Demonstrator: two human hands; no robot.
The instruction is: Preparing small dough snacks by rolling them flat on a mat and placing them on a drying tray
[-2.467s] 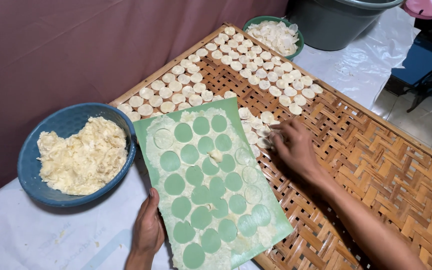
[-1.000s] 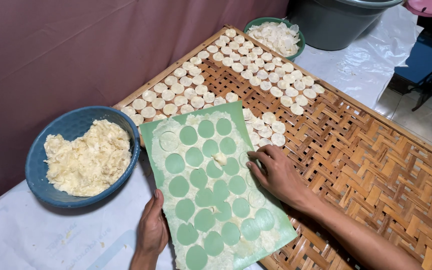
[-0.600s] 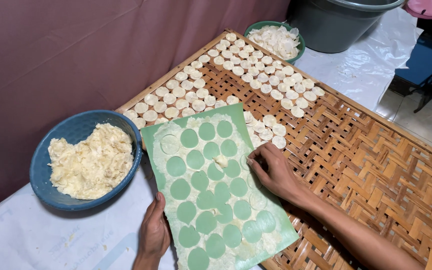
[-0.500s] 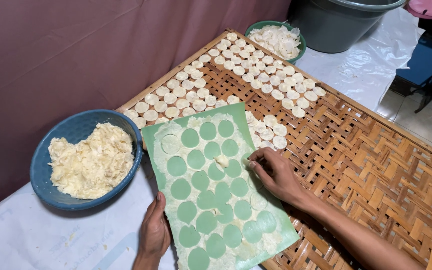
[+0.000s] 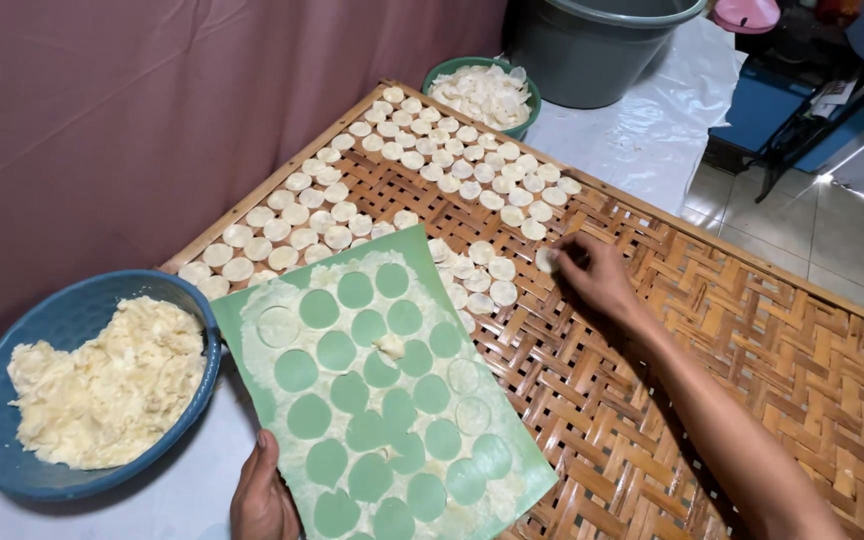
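A green sheet (image 5: 382, 390) coated with thin pale dough, with many round cut-outs, lies partly on a woven bamboo tray (image 5: 752, 340). My left hand (image 5: 264, 495) holds the sheet's near edge. My right hand (image 5: 592, 275) is stretched out over the tray, pinching a round dough disc (image 5: 547, 260) at its fingertips beside the rows of discs (image 5: 392, 185) laid out on the tray. A few uncut discs and a small lump of dough remain on the sheet.
A blue bowl of dough scraps (image 5: 82, 385) sits at the left on white plastic. A green bowl of discs (image 5: 482, 90) and a grey tub (image 5: 602, 45) stand beyond the tray. A maroon cloth (image 5: 152, 110) hangs behind. Tiled floor lies at the right.
My right hand has left the green sheet and moved up and right to the row of discs on the tray, carrying a disc. My left hand stays on the sheet.
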